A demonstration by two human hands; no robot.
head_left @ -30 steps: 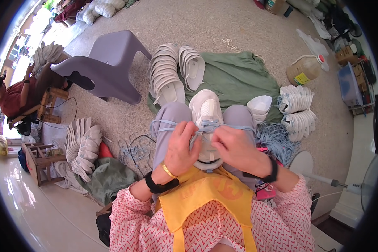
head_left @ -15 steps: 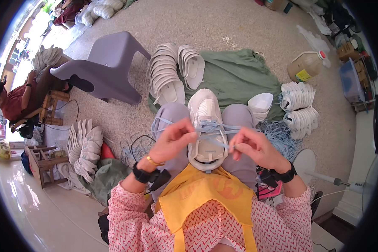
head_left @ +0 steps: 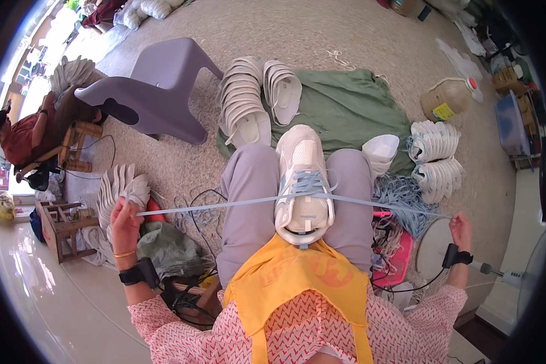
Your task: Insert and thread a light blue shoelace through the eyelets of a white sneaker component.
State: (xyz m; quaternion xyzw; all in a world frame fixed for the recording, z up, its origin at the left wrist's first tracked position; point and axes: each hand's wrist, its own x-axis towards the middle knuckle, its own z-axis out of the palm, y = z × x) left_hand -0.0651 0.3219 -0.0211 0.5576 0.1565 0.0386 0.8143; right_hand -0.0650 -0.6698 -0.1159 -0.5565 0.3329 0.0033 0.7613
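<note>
A white and beige shoe (head_left: 304, 182) rests between my thighs, its toe pointing away from me. Light blue shoelace (head_left: 236, 202) crosses the upper part of its tongue, and both long ends run out taut to the sides. Far to the left, my left hand (head_left: 125, 219) is closed around one end of the lace. My right hand (head_left: 461, 229), out at the right beside a round white disc, pinches the other end. Dark bands sit on both wrists.
Nested shoe uppers (head_left: 244, 103) stand on a green cloth (head_left: 346, 100) ahead. More uppers (head_left: 434, 159) and a heap of blue laces (head_left: 403, 200) lie right, near a pink tray (head_left: 397, 258). A grey plastic chair (head_left: 158, 91) stands left; a seated person (head_left: 27, 136) is beyond.
Both hands have moved from close beside the shoe far out to the left and right, drawing the lace ends straight and tight.
</note>
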